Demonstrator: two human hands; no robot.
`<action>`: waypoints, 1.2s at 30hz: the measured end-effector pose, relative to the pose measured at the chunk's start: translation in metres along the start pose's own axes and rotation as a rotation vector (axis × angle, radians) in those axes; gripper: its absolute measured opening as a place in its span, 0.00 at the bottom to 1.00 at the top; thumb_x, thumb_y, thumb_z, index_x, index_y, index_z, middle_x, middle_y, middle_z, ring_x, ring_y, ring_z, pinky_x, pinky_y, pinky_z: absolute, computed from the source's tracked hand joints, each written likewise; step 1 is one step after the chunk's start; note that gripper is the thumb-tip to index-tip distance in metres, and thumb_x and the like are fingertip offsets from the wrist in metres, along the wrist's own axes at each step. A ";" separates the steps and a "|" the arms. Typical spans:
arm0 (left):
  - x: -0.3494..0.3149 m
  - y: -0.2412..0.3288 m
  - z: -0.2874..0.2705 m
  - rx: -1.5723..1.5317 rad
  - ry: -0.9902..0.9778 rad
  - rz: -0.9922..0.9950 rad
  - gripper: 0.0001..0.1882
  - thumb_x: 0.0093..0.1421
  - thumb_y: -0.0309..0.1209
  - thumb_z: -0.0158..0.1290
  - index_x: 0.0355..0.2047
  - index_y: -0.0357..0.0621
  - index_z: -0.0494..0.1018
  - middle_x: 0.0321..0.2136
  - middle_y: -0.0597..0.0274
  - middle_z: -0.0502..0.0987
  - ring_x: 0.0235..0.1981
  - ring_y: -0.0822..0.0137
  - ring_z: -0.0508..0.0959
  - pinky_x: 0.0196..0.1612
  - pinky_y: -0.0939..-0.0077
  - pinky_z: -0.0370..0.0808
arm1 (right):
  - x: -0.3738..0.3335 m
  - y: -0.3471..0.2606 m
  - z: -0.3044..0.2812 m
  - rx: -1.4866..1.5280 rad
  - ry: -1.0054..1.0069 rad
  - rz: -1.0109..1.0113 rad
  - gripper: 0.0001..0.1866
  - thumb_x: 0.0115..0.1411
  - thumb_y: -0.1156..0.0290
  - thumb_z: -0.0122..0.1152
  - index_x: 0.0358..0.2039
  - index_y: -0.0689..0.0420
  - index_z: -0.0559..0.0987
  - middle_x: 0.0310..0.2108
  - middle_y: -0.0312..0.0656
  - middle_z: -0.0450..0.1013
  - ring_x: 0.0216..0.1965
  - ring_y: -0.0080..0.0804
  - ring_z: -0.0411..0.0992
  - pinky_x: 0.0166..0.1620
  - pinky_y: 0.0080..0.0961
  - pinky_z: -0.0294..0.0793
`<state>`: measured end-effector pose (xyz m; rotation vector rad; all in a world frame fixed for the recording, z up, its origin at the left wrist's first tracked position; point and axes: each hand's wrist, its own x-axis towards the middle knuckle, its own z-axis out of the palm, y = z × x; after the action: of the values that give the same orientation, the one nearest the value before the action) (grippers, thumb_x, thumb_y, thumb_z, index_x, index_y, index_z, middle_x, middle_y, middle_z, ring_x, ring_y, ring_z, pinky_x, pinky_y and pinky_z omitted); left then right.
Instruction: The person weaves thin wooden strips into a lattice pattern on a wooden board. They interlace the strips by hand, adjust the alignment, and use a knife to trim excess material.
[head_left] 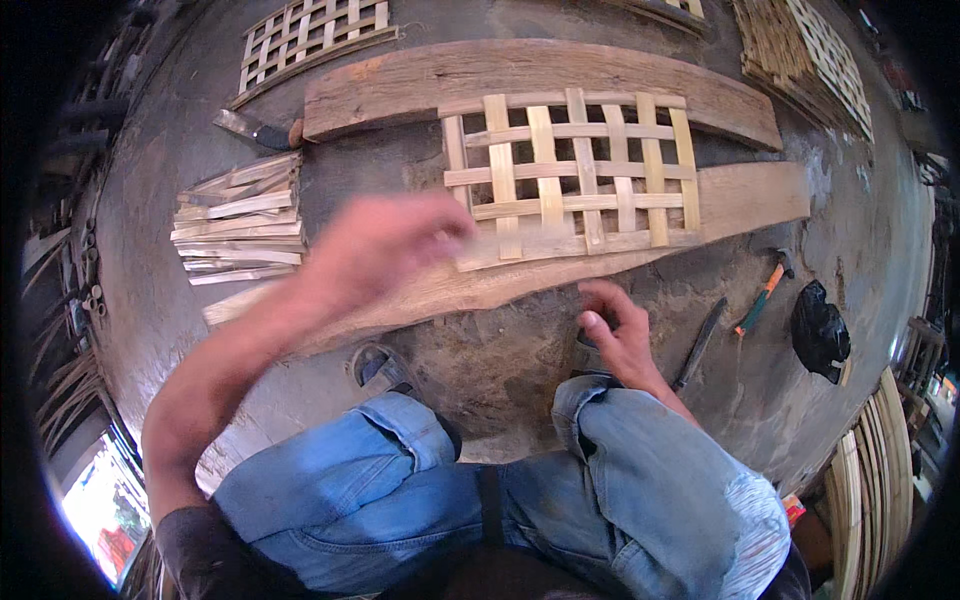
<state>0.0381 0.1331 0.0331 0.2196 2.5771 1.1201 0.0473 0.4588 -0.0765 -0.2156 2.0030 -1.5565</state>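
Observation:
A woven lattice panel of pale split-bamboo strips [584, 180] lies across two thick wooden boards, a far board [400, 90] and a near board [755, 195]. Blurred by motion, my left hand [400, 240] is at the panel's near-left corner, above the near board. Its fingers look bent, but the smear hides whether they grip anything. My right hand [617, 325] hovers just in front of the near board, by my right knee. Its fingers are loosely curled, with the thumb apart from them and nothing visible between.
Cut bamboo strips [240, 220] are piled at left, beside a broad-bladed knife [250, 128]. Another woven panel [310, 35] lies far left; stacked panels [790, 60] stand far right. At right are a long blade [702, 340], a hammer [765, 295] and a black plastic bag [820, 330].

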 end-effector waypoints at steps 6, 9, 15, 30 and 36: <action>0.016 0.017 0.083 -0.220 -0.174 0.032 0.09 0.59 0.31 0.56 0.38 0.44 0.71 0.34 0.55 0.78 0.35 0.55 0.80 0.37 0.63 0.76 | 0.010 -0.011 -0.016 0.411 0.054 0.063 0.10 0.63 0.70 0.59 0.41 0.60 0.72 0.28 0.36 0.74 0.26 0.21 0.72 0.30 0.18 0.72; 0.027 0.024 0.087 -0.235 -0.252 -0.008 0.11 0.59 0.32 0.56 0.41 0.44 0.72 0.35 0.54 0.78 0.37 0.55 0.79 0.40 0.63 0.76 | 0.007 -0.003 -0.035 0.369 0.049 0.082 0.07 0.63 0.71 0.59 0.38 0.60 0.73 0.26 0.35 0.73 0.24 0.18 0.71 0.28 0.17 0.72; 0.018 -0.041 0.053 -0.043 0.054 -0.221 0.17 0.63 0.38 0.52 0.48 0.43 0.73 0.41 0.56 0.78 0.42 0.65 0.78 0.48 0.68 0.74 | 0.015 0.024 -0.107 0.189 0.312 0.167 0.05 0.64 0.71 0.57 0.36 0.59 0.76 0.23 0.34 0.73 0.22 0.16 0.69 0.25 0.15 0.70; 0.018 -0.117 0.062 -0.251 0.027 -0.560 0.28 0.66 0.42 0.47 0.60 0.38 0.61 0.44 0.53 0.77 0.45 0.64 0.76 0.51 0.69 0.70 | 0.011 0.090 -0.147 0.220 0.205 0.137 0.08 0.63 0.68 0.59 0.38 0.59 0.77 0.25 0.34 0.73 0.23 0.17 0.69 0.26 0.15 0.68; 0.009 -0.124 0.058 -0.304 0.018 -0.593 0.24 0.67 0.40 0.44 0.57 0.37 0.64 0.44 0.55 0.78 0.44 0.67 0.77 0.50 0.71 0.70 | 0.009 0.091 -0.150 0.092 0.196 0.308 0.15 0.64 0.61 0.58 0.26 0.58 0.75 0.19 0.33 0.71 0.17 0.17 0.66 0.22 0.16 0.66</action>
<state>0.0480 0.0907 -0.0967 -0.5865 2.2054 1.2373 -0.0199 0.6067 -0.1419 0.2801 1.9906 -1.5111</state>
